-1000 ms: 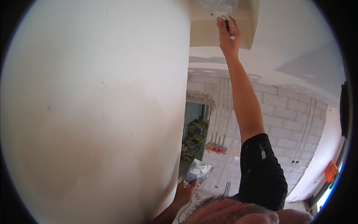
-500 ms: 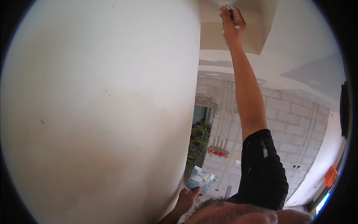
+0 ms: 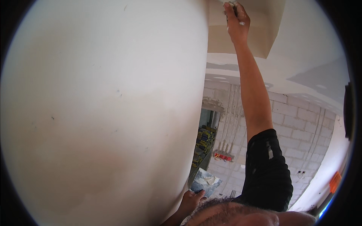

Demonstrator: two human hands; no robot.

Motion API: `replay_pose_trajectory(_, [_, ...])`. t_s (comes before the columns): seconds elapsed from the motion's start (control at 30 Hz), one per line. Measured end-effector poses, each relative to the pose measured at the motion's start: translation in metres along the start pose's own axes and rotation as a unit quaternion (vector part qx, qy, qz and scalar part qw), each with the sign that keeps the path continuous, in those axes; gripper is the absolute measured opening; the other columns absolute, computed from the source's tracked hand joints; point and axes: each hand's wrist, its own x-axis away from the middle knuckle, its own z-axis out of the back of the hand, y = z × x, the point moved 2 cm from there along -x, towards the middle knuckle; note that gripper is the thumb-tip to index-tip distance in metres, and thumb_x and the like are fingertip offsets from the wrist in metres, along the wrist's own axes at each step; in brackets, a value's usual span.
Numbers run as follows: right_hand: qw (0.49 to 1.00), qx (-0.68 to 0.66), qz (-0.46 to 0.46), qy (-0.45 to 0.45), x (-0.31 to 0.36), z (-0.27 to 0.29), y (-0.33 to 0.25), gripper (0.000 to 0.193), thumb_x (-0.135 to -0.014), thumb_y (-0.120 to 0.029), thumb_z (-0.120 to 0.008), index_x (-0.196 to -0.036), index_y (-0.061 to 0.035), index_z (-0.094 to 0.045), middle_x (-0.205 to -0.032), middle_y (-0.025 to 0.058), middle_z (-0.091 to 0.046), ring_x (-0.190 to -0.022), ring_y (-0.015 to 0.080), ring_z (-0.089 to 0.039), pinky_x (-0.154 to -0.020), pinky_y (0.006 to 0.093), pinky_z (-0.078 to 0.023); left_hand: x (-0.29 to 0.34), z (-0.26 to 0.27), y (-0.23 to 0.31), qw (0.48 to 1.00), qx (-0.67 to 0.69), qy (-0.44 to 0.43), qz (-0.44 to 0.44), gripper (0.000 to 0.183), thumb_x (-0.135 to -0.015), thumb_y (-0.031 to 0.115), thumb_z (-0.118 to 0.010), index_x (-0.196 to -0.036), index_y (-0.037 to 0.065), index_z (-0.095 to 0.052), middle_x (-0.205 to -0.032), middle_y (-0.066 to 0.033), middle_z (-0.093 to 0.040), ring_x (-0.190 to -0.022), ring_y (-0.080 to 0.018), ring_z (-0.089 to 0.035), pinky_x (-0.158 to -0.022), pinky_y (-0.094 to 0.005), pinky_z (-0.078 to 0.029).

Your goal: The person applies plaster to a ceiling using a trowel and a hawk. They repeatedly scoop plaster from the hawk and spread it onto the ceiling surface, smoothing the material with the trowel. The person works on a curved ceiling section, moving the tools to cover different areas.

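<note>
My right arm reaches straight up, and my right hand (image 3: 237,27), spotted with white filler, is closed around the handle of a putty knife (image 3: 230,4). Most of its blade is hidden or cut off by the upper edge, near a beige recess (image 3: 256,39) by the ceiling. Low in the picture my left hand (image 3: 191,199) grips a flat metal filler plate (image 3: 201,187) by its near edge. A streak of white filler (image 3: 210,180) lies across that plate. Close along my left side runs a large smooth off-white wall (image 3: 113,120) with small dark marks and faint brownish patches.
Behind my right arm stands a bare block wall (image 3: 286,109) with chased channels and a red electrical box (image 3: 223,156) with loose wires. Past the wall's edge, yellow and grey stacked goods (image 3: 205,137) show through an opening. Something orange (image 3: 335,182) hangs far right.
The whole view has shifted slightly, so the wall and room sit a little farther right. Less of the putty knife shows at the top. Both hands keep their hold.
</note>
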Motion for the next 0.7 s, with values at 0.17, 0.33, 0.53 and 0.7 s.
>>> replay_pose_trajectory(0.17, [1.000, 0.015, -0.028, 0.001, -0.006, -0.003, 0.009, 0.024, -0.100, -0.025, -0.060, -0.098, -0.0003, -0.061, -0.073, 0.0012, -0.054, -0.068, 0.0110, -0.047, -0.062, 0.0287, -0.041, 0.000, -0.001, 0.001, 1.000, 0.031, -0.004, -0.001, 0.026, -0.098, 0.016, -0.067, -0.094, -0.010, -0.069, -0.099, -0.0125, -0.071, -0.089, -0.0178, -0.070, -0.086, -0.0322, -0.060])
replay_pose_trajectory(0.33, [1.000, 0.022, -0.014, 0.004, -0.009, -0.004, 0.017, 0.023, -0.099, -0.023, -0.061, -0.099, 0.0001, -0.062, -0.073, 0.0019, -0.055, -0.068, 0.0115, -0.047, -0.063, 0.0291, -0.042, -0.001, 0.001, -0.002, 0.999, 0.044, -0.012, -0.003, 0.026, -0.097, 0.016, -0.068, -0.092, -0.009, -0.069, -0.097, -0.0122, -0.071, -0.088, -0.0178, -0.070, -0.083, -0.0313, -0.060])
replay_pose_trajectory(0.53, [0.998, 0.053, -0.009, 0.012, -0.012, -0.004, 0.031, 0.021, -0.099, -0.021, -0.062, -0.096, -0.0004, -0.060, -0.074, 0.0019, -0.055, -0.068, 0.0112, -0.047, -0.063, 0.0292, -0.042, -0.016, 0.016, -0.024, 1.000, -0.003, -0.012, 0.002, 0.030, -0.097, 0.020, -0.070, -0.083, -0.007, -0.070, -0.087, -0.0104, -0.072, -0.079, -0.0155, -0.070, -0.075, -0.0275, -0.057])
replay_pose_trajectory(0.7, [0.995, -0.060, 0.019, 0.082, -0.010, -0.010, 0.055, 0.018, -0.094, -0.011, -0.069, -0.098, 0.0001, -0.055, -0.075, -0.0007, -0.053, -0.068, 0.0092, -0.046, -0.063, 0.0263, -0.042, -0.003, 0.007, -0.004, 1.000, -0.009, 0.001, 0.016, 0.034, -0.096, 0.023, -0.071, -0.080, -0.007, -0.070, -0.084, -0.0096, -0.072, -0.077, -0.0141, -0.069, -0.073, -0.0269, -0.055])
